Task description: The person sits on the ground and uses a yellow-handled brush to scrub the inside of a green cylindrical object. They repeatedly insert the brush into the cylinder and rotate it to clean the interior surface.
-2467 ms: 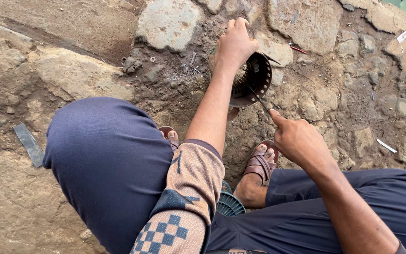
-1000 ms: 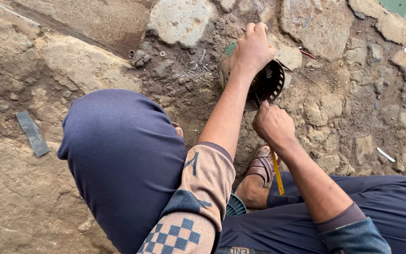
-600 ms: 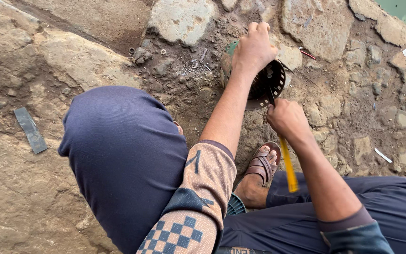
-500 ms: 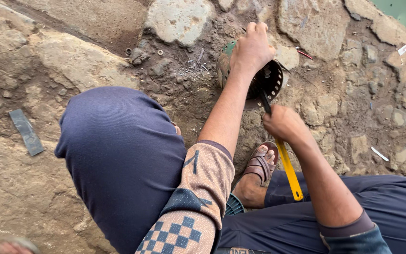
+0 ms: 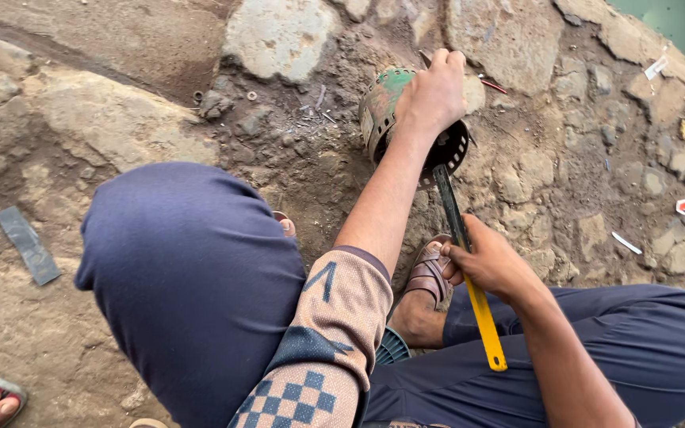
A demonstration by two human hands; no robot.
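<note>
left hand (image 5: 431, 95) clamping shut over the metal drum (image 5: 390, 111), lying on the stony ground (image 5: 120, 127) | right hand (image 5: 489, 261) fisting a yellow-handled blade (image 5: 461, 254), tip inside drum mouth just below left grip | drum probably rigid, weighty, sharp-rimmed; gripping outer wall looking safest

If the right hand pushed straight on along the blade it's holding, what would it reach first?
Probably the open end of the metal drum, where the blade gripped by the right hand already reaches the rim. The left hand clamps the drum from above.
</note>
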